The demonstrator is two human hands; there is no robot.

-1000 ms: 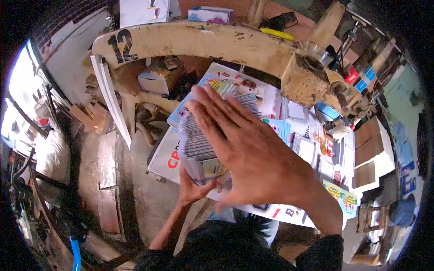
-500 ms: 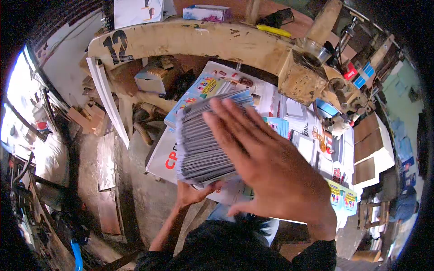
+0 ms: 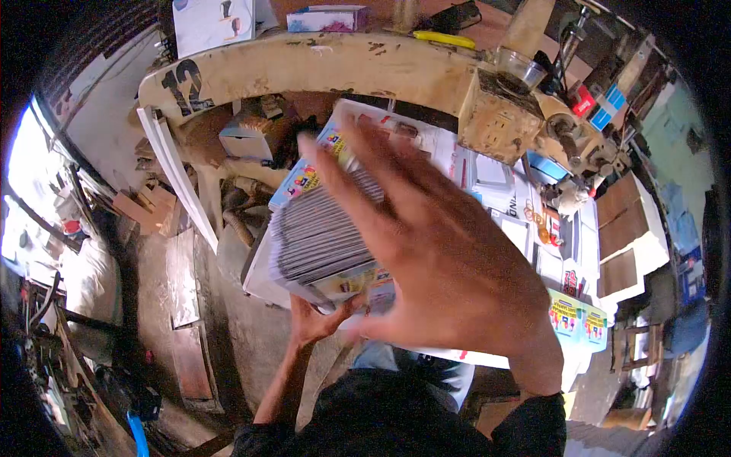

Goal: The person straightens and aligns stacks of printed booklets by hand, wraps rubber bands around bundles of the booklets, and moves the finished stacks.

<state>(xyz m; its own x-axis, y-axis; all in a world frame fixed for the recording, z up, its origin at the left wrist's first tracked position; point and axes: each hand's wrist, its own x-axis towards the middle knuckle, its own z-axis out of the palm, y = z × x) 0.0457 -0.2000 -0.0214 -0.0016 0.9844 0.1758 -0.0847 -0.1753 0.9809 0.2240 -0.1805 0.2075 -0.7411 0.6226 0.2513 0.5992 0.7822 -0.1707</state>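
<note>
A thick stack of thin printed cards or sheets (image 3: 324, 238) stands tilted in front of me, its many grey edges facing up. My left hand (image 3: 316, 318) grips its lower end from beneath, the thumb along the near side. Across the stack's right side reaches my right hand (image 3: 461, 278), fingers and thumb spread and smeared by motion. Whether its palm touches the stack I cannot tell. A colourful printed face shows at the stack's near end. Behind it, similar yellow-and-blue printed sheets (image 3: 307, 177) lie on the white printed board (image 3: 263, 266).
More printed cards (image 3: 567, 316) lie at the right edge of the work surface, near rubber bands (image 3: 539, 221). A cream machine frame (image 3: 304, 68) marked 12 arches across the back, with a yellow knife-like tool (image 3: 445, 38) on top. A brown-and-white carton (image 3: 628, 236) stands right.
The stack has come slightly left and down and tipped, showing its printed near face. My right hand's fingers have spread and shifted left and up. The whole view has moved a little.
</note>
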